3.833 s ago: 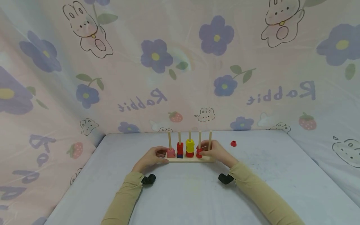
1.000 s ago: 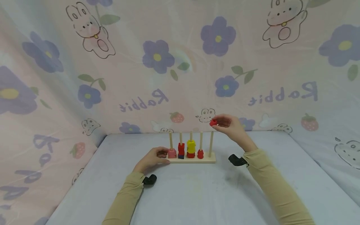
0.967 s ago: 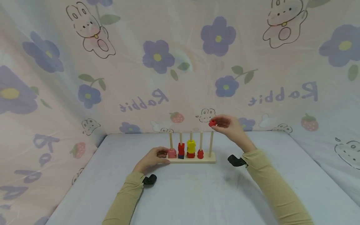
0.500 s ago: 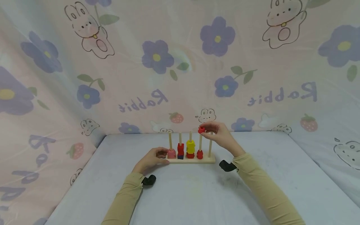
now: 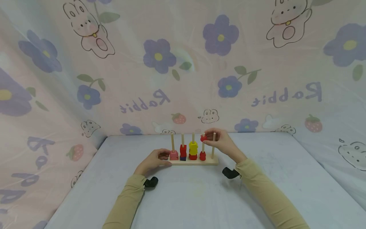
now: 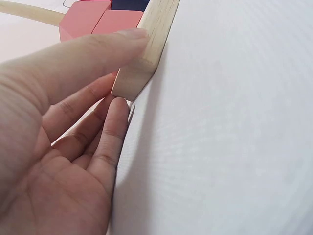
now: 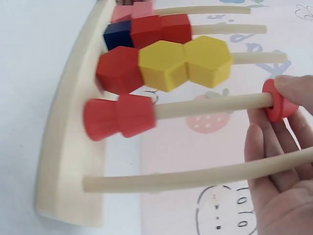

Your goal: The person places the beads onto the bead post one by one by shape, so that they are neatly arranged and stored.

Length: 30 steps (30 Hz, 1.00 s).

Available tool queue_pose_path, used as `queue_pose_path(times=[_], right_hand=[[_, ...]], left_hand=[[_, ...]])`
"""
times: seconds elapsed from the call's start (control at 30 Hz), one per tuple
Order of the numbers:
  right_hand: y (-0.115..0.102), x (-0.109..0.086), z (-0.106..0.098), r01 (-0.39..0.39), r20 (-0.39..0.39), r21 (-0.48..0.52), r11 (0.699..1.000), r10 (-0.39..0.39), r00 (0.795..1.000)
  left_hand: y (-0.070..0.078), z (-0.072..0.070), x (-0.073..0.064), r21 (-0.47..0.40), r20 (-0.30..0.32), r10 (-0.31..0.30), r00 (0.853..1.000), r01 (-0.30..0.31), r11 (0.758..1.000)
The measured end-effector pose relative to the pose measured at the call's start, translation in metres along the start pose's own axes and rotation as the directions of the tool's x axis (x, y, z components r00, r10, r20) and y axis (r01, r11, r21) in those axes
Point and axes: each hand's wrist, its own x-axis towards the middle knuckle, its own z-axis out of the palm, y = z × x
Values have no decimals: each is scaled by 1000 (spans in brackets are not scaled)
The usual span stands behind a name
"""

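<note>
A wooden peg stacker with a pale base point(image 5: 197, 163) stands on the table. My left hand point(image 5: 152, 161) holds its left end, the thumb point(image 6: 105, 46) on the base and the fingers round the end. My right hand point(image 5: 223, 141) pinches a red bead point(image 7: 278, 102) between thumb and fingers. That bead is threaded on the tip of the fourth peg point(image 7: 210, 108). Lower on this peg sit two red tapered beads point(image 7: 120, 116), apart from the pinched one. The fifth peg point(image 7: 195, 175) is bare and passes in front of the right palm.
Pink blocks point(image 5: 173, 155) are on the first peg, red blocks over a dark blue one point(image 5: 183, 158) on the second. The third bears yellow hexagonal beads point(image 5: 193, 148) over a red one. A patterned curtain point(image 5: 183, 79) hangs behind the white table point(image 5: 188, 197).
My right hand took the loose red bead from the table's right side, carried it left above the stacker, then lowered it onto the fourth peg's tip. The left hand kept its place.
</note>
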Motion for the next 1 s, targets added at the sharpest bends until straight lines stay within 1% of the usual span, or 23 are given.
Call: queue_pose_path(times=[0.07, 0.13, 0.23, 0.33, 0.43, 0.63, 0.87, 1.0], right_hand=[[6, -2, 2, -53, 7, 36, 998, 53, 999], [12, -3, 5, -109, 14, 49, 993, 108, 994], [21, -4, 8, -180, 27, 34, 983, 179, 984], [29, -5, 10, -216, 36, -6, 976, 216, 976], [33, -7, 11, -223, 37, -30, 974, 224, 974], [40, -10, 13, -232, 40, -25, 972, 233, 972], [43, -14, 15, -193, 44, -47, 980, 195, 980], [46, -16, 14, -154, 77, -38, 987, 156, 985]], left_hand=[[1, 0, -1, 0, -1, -3, 1000, 3, 1000], [1, 0, -1, 5, 0, 1, 1000, -1, 1000], [1, 0, -3, 10, -2, 4, 1000, -4, 1000], [1, 0, -4, 7, -2, 6, 1000, -6, 1000], [1, 0, -4, -5, 2, 14, 1000, -14, 1000], [2, 1, -3, -11, 5, 11, 1000, -11, 1000], [0, 2, -3, -2, -4, 9, 1000, -9, 1000], [0, 3, -3, -14, -3, 7, 1000, -7, 1000]])
